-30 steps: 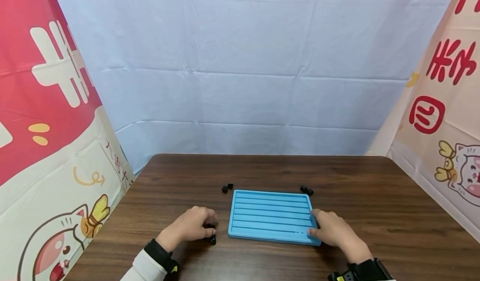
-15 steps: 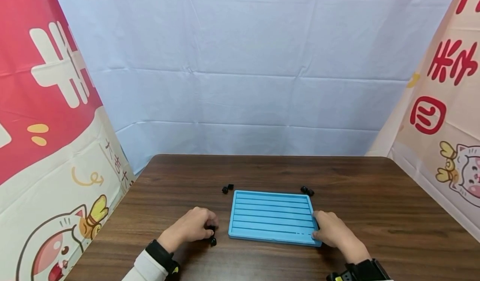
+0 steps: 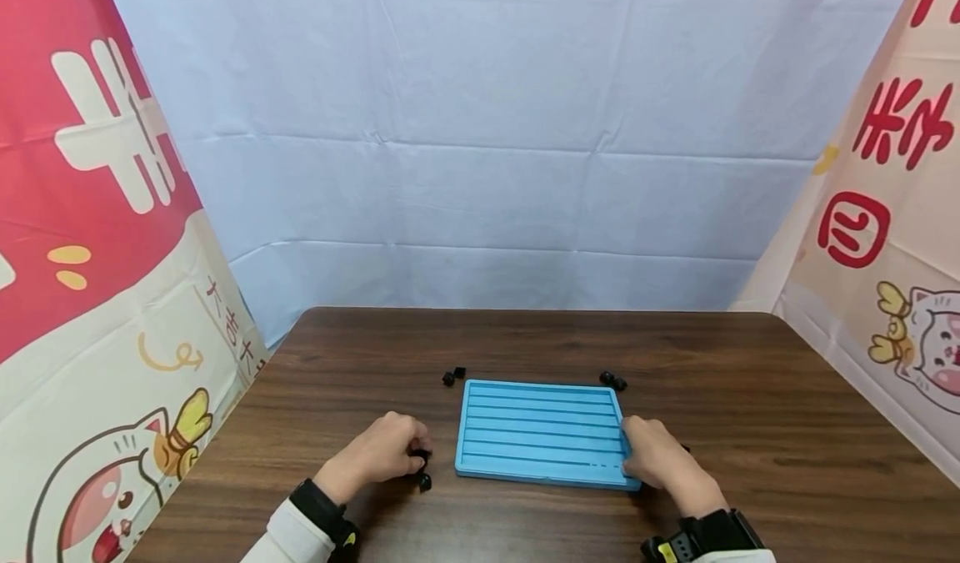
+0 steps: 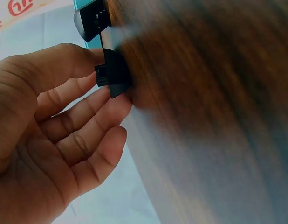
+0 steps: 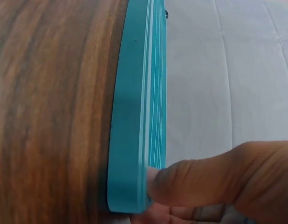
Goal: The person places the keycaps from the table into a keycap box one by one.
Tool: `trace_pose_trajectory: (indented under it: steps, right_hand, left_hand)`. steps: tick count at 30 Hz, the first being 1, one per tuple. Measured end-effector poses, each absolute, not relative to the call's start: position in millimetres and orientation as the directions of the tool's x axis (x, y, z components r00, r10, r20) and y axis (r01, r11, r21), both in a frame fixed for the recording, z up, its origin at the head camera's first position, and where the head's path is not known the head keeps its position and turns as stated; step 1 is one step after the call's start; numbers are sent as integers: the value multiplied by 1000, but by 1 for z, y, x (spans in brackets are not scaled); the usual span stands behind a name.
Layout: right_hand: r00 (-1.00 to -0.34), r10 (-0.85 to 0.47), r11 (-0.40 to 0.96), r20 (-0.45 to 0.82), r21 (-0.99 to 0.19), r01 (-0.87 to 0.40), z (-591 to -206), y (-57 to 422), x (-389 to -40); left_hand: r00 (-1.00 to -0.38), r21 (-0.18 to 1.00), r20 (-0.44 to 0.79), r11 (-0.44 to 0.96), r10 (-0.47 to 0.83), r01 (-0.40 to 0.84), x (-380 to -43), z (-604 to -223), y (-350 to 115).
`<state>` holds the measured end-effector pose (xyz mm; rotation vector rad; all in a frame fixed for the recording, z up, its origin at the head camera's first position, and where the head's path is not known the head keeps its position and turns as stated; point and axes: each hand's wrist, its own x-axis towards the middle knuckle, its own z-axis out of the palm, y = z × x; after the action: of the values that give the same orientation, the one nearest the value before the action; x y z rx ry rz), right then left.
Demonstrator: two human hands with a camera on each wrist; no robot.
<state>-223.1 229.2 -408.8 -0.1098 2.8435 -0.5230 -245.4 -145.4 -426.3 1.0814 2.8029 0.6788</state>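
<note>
A light-blue ridged board [image 3: 540, 434] with a raised rim lies flat on the table. To its left, my left hand [image 3: 386, 448] pinches a small black plastic piece [image 4: 118, 74] between thumb and fingers, close over the wood. That piece has a rounded side and a short stub, as the left wrist view shows. Just nearer to me lies a second black piece [image 3: 425, 482]. My right hand [image 3: 658, 454] grips the board's right edge by the near corner. In the right wrist view its thumb [image 5: 174, 184] presses on the rim, and the other fingers are partly hidden.
Small black pieces [image 3: 448, 378] lie behind the board's far left corner, and more black pieces [image 3: 612, 379] behind its far right corner. A black bit [image 3: 686, 448] peeks out behind my right hand. Cloth hangs behind the brown table [image 3: 360, 338] and on both sides.
My right hand and wrist have shifted slightly left and turned, so its thumb is now hidden in the head view and a black bit shows behind it. The left hand stays nearly still.
</note>
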Motion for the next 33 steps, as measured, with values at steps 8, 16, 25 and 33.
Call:
trace_pose_trajectory:
  steps: [8, 16, 25, 33]
  right_hand:
    - [-979, -103, 936, -178, -349, -35, -405, 225, -218]
    - [-985, -48, 942, -164, -335, 9, -413, 226, -225]
    - [-986, -19, 942, -165, -334, 38, -451, 241, -248]
    - [-982, -8, 934, -189, -353, 60, -430, 231, -236]
  left_hand:
    - [-767, 431, 88, 670, 636, 605, -245, -426, -144]
    - [-770, 427, 88, 675, 631, 602, -246, -425, -144]
    - [-776, 445, 84, 673, 625, 591, -246, -422, -145]
    - [-750, 400, 130, 658, 648, 638, -246, -416, -144]
